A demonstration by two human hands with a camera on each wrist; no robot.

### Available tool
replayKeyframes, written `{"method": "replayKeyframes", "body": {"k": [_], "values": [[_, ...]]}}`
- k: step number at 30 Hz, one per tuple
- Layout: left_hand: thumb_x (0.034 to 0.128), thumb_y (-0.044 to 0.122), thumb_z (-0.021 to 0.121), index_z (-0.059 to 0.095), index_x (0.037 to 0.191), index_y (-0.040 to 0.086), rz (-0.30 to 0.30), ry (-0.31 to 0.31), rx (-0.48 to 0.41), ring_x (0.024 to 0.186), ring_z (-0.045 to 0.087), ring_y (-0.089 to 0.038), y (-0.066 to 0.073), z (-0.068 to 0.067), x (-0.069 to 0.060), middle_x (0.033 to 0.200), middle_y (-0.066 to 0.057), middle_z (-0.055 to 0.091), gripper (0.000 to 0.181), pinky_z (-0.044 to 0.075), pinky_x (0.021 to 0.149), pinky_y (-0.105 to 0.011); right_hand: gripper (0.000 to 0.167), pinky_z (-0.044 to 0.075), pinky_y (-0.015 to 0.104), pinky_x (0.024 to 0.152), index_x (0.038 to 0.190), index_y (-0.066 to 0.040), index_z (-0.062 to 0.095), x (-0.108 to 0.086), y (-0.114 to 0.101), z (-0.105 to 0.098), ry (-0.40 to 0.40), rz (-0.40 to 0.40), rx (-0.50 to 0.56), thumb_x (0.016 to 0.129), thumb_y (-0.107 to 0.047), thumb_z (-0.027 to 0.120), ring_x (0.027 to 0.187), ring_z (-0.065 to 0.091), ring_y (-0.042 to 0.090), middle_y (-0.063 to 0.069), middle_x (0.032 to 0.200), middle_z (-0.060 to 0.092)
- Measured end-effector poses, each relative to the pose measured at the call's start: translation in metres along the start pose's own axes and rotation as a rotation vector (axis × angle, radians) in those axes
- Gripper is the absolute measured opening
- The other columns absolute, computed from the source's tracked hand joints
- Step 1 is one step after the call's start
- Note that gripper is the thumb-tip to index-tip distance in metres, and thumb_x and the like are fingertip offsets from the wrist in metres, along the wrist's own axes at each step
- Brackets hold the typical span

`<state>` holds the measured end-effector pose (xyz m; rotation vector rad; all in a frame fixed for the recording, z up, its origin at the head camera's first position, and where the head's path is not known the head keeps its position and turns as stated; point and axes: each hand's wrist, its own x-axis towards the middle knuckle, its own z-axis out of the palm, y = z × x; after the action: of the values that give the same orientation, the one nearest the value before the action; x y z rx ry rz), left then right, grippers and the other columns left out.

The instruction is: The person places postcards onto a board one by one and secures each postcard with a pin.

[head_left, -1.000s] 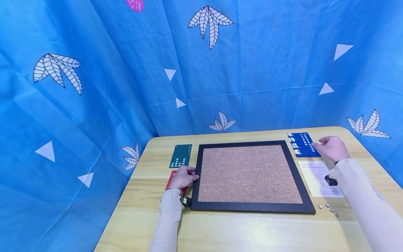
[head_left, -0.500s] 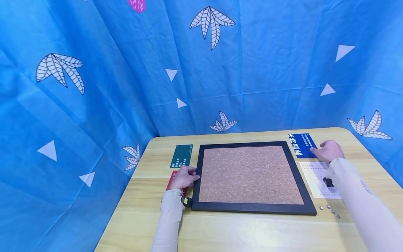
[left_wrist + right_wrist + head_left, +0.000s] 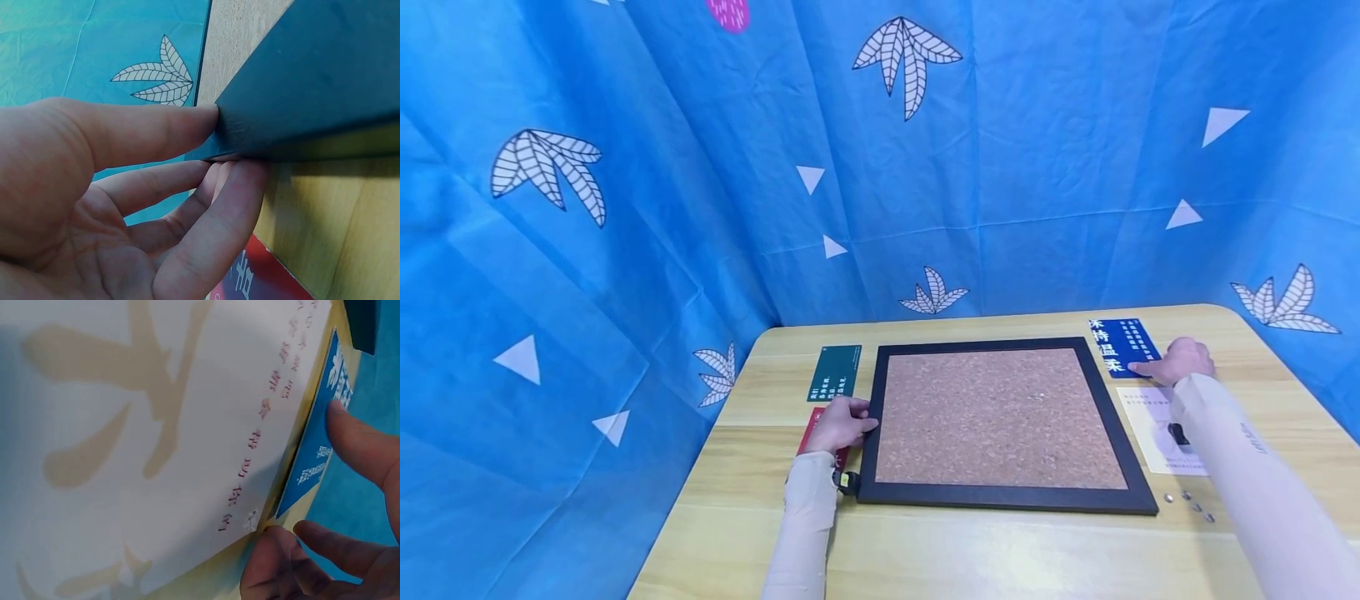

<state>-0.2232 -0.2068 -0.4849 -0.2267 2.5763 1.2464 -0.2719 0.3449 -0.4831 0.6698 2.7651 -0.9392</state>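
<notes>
My left hand [image 3: 837, 425] grips the left edge of a cork board [image 3: 985, 417] with a black frame. In the left wrist view the thumb lies against one face of the frame and the fingers against its other side. Over at the far right, my right hand [image 3: 1183, 363] is at a blue card [image 3: 1122, 343] with white characters. Its thumb touches the card's face in the right wrist view, and the other fingers bend loosely beside the card's corner. A cream card [image 3: 1146, 421] lies closer to me, partly covered by the right forearm.
Several small silvery pieces [image 3: 1186, 495] lie near the board's lower right corner. Left of the board are a green card [image 3: 835, 372] and a red card [image 3: 275, 275], partly under my left hand. A blue patterned curtain [image 3: 1037, 192] hangs behind the table.
My right hand has shifted left and slightly down, and its thumb now reaches over the lower part of the blue card. The left hand keeps its grip on the board's edge.
</notes>
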Motion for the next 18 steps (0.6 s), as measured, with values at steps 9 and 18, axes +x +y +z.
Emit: {"method": "replayKeyframes", "body": {"k": [9,18], "values": [[0.0936,0.011,0.076,0.062,0.140,0.002,-0.020,0.003,-0.004,0.096,0.071,-0.024,0.003,0.003,-0.002,0.114,-0.013,0.068,0.049,0.063,0.089,-0.044,0.089,0.050,0.059,0.092,0.138,0.023,0.036,0.002,0.004,-0.007,-0.041,0.010,-0.039,0.087,-0.037,0.078,0.106,0.047,0.048,0.040,0.124,0.044],[0.0947,0.011,0.075,0.062,0.140,0.002,-0.009,-0.011,-0.004,0.097,0.071,-0.025,0.004,0.003,-0.002,0.111,-0.012,0.067,0.048,0.063,0.089,-0.044,0.080,0.052,0.055,0.086,0.137,0.024,0.040,-0.004,0.010,-0.016,-0.076,-0.026,-0.033,0.090,-0.031,0.074,0.104,0.055,0.048,0.044,0.128,0.050]]}}
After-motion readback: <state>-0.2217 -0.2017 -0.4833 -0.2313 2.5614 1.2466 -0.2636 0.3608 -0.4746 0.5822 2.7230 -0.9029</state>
